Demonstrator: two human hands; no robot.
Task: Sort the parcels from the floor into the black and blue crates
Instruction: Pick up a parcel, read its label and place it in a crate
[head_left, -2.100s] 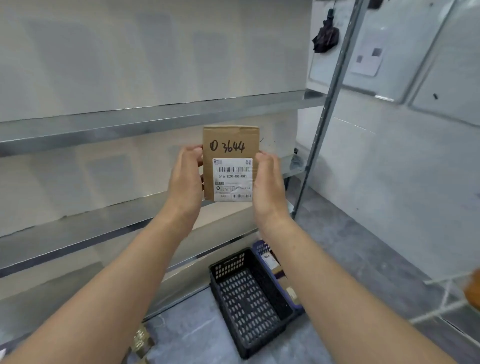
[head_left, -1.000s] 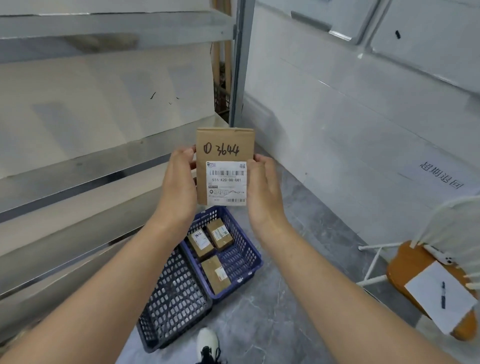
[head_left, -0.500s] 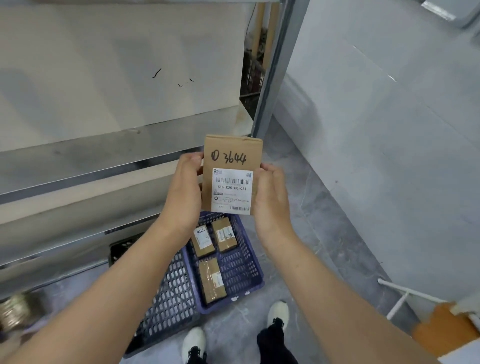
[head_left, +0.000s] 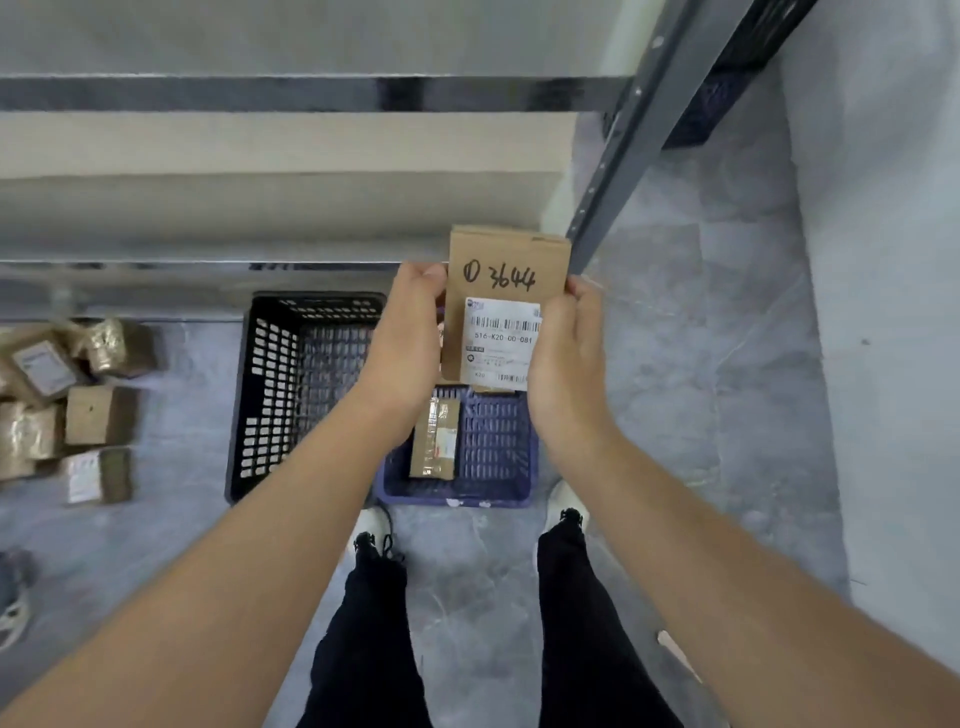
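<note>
A flat brown cardboard parcel (head_left: 506, 270), marked "3644" with a white barcode label, is held upright between both hands. My left hand (head_left: 408, 343) grips its left edge and my right hand (head_left: 569, 353) grips its right edge. Straight below it on the floor stand the black crate (head_left: 280, 395) on the left and the blue crate (head_left: 498, 447) on the right, side by side. The blue crate holds a taped brown parcel (head_left: 435, 439); my hands hide the rest of its inside. No parcel shows in the visible part of the black crate.
Several brown parcels (head_left: 98, 415) lie in a heap on the grey floor at the left. A metal shelf rack (head_left: 291, 182) runs behind the crates, with its dark upright post (head_left: 618, 161) at the right. My feet stand just before the crates. A white wall stands at the right.
The view has tilted from the shelves down to the floor. The parcel stays held in both hands and now hangs over the two crates; the heap of parcels has come into view.
</note>
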